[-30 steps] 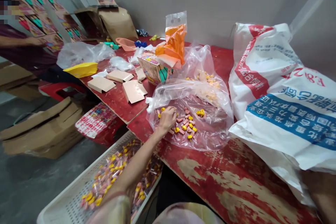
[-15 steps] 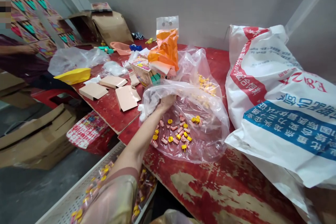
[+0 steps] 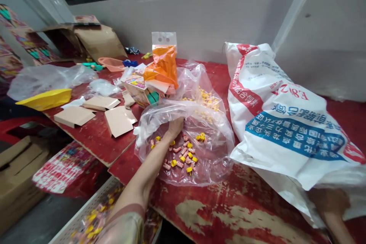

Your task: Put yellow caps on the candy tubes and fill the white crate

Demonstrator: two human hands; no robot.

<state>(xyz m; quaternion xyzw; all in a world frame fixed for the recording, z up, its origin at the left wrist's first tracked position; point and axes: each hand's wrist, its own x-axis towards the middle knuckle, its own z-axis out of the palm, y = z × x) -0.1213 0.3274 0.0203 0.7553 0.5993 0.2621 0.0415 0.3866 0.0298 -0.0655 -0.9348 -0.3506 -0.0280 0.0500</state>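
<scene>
My left hand (image 3: 175, 126) reaches into the mouth of a clear plastic bag (image 3: 217, 164) on the red table; its fingers are hidden by the plastic film. Small pink printed pieces (image 3: 179, 164) and yellow caps (image 3: 189, 169) lie inside, just in front of that hand. More yellow pieces (image 3: 207, 99) sit in the bag's rear part. At the lower right, my right hand (image 3: 331, 200) is at the lower edge of a large white printed sack (image 3: 257, 106). It is dark and blurred there, and its fingers cannot be made out.
An orange bag (image 3: 162, 65) stands behind the clear bag, beside a printed box (image 3: 137, 89). Folded cardboard pieces (image 3: 118, 120) and a yellow sheet (image 3: 44, 98) lie left. Below the red table (image 3: 197, 217), a white crate (image 3: 82, 213) holds pink and yellow pieces. Cartons stand behind.
The view has turned to the right, so the scene sits farther left. My right hand has come into view by the white sack. My left hand stays within the clear bag. The person at left is mostly out of view.
</scene>
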